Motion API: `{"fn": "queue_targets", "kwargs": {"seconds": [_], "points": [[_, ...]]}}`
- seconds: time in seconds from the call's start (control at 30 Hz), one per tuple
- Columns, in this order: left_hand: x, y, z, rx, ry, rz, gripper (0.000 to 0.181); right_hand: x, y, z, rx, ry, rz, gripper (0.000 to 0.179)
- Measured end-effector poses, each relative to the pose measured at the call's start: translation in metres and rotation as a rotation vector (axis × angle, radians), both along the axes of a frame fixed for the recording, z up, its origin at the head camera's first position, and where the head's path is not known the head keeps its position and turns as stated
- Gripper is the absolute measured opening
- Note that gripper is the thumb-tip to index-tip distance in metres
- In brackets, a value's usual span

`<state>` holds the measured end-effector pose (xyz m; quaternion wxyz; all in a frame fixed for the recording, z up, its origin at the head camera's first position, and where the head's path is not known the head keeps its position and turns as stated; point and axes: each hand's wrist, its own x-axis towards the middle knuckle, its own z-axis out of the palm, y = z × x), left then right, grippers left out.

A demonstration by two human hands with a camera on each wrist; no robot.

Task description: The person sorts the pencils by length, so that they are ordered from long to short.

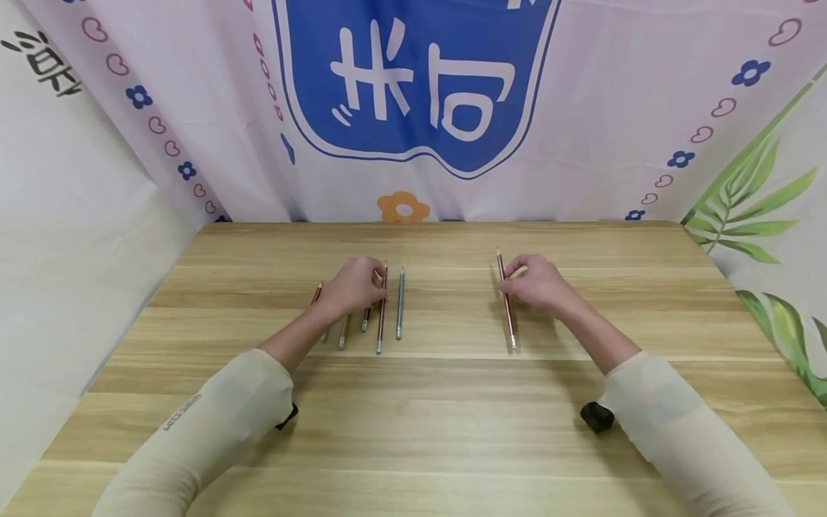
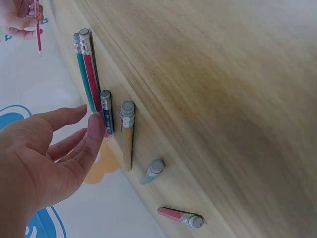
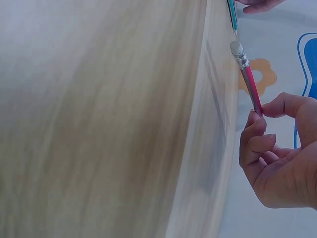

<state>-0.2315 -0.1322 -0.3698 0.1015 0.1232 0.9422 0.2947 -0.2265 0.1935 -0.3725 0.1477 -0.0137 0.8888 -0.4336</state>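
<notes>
My right hand (image 1: 533, 283) pinches a dark red striped pencil (image 1: 507, 314) between thumb and fingers, its sharpened tip pointing to the back. In the right wrist view its white eraser end (image 3: 237, 48) sticks out from the fingertips. My left hand (image 1: 355, 286) is over a row of pencils, its fingertips right at another dark red pencil (image 1: 380, 327). The left wrist view shows the thumb and forefinger apart beside that red pencil (image 2: 88, 59). A teal pencil (image 1: 400, 305) lies just right of it.
Under and beside the left hand lie a short dark pencil (image 1: 365, 320), a yellowish pencil (image 1: 344, 334), a short light-blue pencil (image 2: 152, 171) and a red pencil (image 1: 316, 293). The wooden table (image 1: 439, 431) ends at a printed curtain (image 1: 581, 165).
</notes>
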Motion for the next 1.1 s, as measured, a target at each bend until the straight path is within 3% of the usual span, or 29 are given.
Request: {"fn": "queue_targets", "kwargs": {"seconds": [0.47,1.1], "points": [[0.001,0.009,-0.003,0.018,-0.018,0.028,0.014,0.002,0.027,0.002,-0.013,-0.011,-0.02,0.031],[-0.001,0.018,-0.004,0.01,-0.072,0.052,0.011,0.001,0.047,0.0,-0.063,-0.041,-0.04,0.032]]}}
